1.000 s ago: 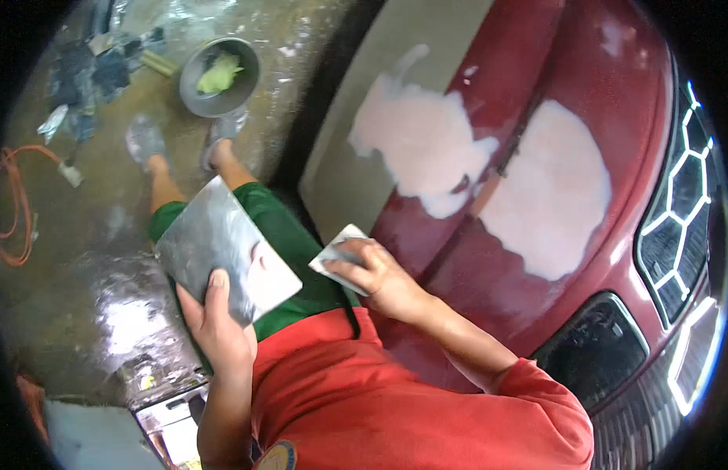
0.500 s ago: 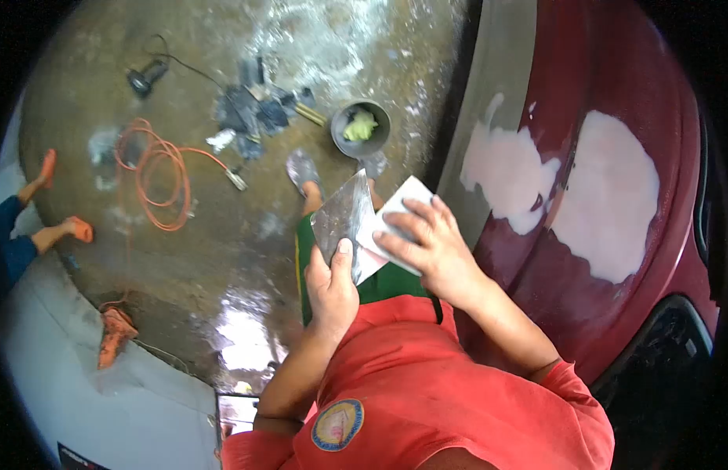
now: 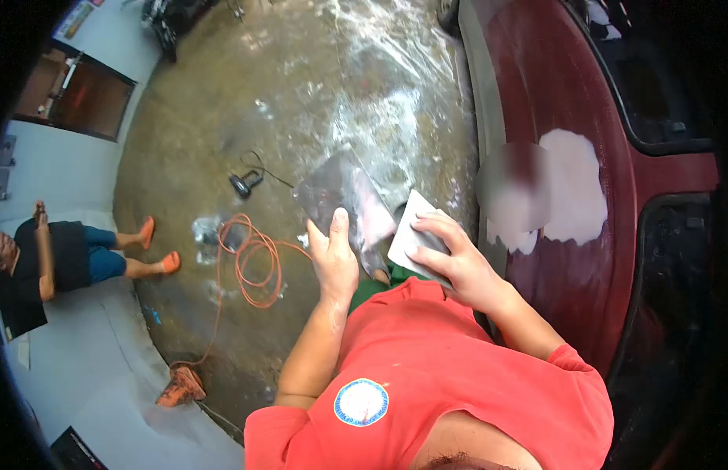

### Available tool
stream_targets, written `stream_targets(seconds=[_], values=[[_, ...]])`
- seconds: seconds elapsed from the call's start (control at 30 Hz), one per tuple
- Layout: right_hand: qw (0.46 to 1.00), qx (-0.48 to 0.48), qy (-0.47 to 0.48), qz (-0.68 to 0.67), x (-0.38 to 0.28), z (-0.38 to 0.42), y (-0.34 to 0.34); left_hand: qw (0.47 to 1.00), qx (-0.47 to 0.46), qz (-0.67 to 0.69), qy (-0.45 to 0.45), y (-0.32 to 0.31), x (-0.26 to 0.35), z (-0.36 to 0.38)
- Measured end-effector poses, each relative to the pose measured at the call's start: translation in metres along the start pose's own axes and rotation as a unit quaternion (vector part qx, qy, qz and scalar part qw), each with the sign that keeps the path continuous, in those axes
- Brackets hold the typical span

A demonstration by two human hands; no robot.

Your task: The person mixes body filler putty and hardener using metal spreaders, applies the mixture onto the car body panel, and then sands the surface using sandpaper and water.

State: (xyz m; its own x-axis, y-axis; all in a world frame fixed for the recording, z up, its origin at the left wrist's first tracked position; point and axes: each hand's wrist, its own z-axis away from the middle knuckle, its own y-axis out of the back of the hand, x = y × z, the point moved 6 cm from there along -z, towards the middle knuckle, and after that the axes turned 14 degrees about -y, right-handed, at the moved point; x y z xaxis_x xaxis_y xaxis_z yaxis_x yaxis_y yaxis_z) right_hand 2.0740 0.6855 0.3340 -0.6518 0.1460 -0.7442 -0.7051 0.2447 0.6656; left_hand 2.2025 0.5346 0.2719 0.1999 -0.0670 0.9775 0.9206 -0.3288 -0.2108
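Note:
My left hand (image 3: 336,262) grips a flat grey mixing board (image 3: 325,188) by its near edge, thumb on top. A smear of pale pink filler (image 3: 372,215) lies on the board's right side. In my right hand (image 3: 462,262) is a flat white spreader (image 3: 409,223), its fingers laid over the face. The spreader is just right of the board, and a narrow gap shows between them. To my right is a maroon car panel (image 3: 564,290) with a pale filler patch (image 3: 574,188). Another patch beside it is partly blurred.
An orange hose (image 3: 258,282) lies coiled on the wet-looking floor, left of me. Beyond it is a black corded tool (image 3: 242,184). A person in orange slippers (image 3: 66,251) stands by the left wall. An orange object (image 3: 181,385) sits near that wall.
My view has swung, bringing the person and the far wall into sight. The board has tilted flatter and shows more filler. The spreader has moved apart from it to the right.

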Motion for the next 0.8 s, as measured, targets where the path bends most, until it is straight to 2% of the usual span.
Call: stream_targets(seconds=[0.07,0.13,0.2,0.3,0.47,0.5,0.53,0.57,0.63,0.67,0.7,0.8], values=[[0.996,0.035,0.084,-0.001,-0.040,-0.007,0.018,0.989,0.030,0.142,0.029,-0.011,0.005,-0.001],[0.989,0.038,0.146,0.008,-0.061,-0.010,0.019,0.984,0.005,0.173,0.046,-0.017,0.023,-0.003],[0.984,0.032,0.177,0.015,-0.059,-0.010,0.015,0.977,-0.012,0.207,0.052,-0.026,0.028,-0.001],[0.984,0.057,0.168,0.025,-0.032,-0.022,0.006,0.969,0.008,0.240,0.056,-0.024,0.022,-0.004],[0.990,0.072,0.108,0.054,0.039,-0.055,0.000,0.969,0.040,0.242,0.043,-0.022,-0.002,-0.026],[0.990,0.066,0.097,0.083,0.053,-0.061,0.004,0.964,0.034,0.256,0.055,-0.025,-0.003,-0.033],[0.988,0.064,0.087,0.111,0.070,-0.069,0.008,0.965,0.011,0.260,0.028,-0.031,0.007,-0.046],[0.993,0.032,0.029,0.108,0.098,-0.076,0.002,0.965,-0.014,0.262,0.002,-0.038,0.024,-0.060],[0.997,0.029,-0.061,0.027,0.145,-0.085,-0.003,0.962,-0.066,0.263,-0.031,-0.054,0.040,-0.090],[0.994,0.026,-0.105,-0.012,0.166,-0.098,0.001,0.964,-0.076,0.256,-0.019,-0.066,0.036,-0.111],[0.992,0.040,-0.117,-0.031,0.180,-0.112,0.010,0.966,-0.086,0.246,-0.003,-0.077,0.027,-0.130],[0.948,0.106,-0.178,-0.242,0.214,-0.163,0.048,0.957,-0.104,0.253,0.095,-0.113,-0.021,-0.189]])
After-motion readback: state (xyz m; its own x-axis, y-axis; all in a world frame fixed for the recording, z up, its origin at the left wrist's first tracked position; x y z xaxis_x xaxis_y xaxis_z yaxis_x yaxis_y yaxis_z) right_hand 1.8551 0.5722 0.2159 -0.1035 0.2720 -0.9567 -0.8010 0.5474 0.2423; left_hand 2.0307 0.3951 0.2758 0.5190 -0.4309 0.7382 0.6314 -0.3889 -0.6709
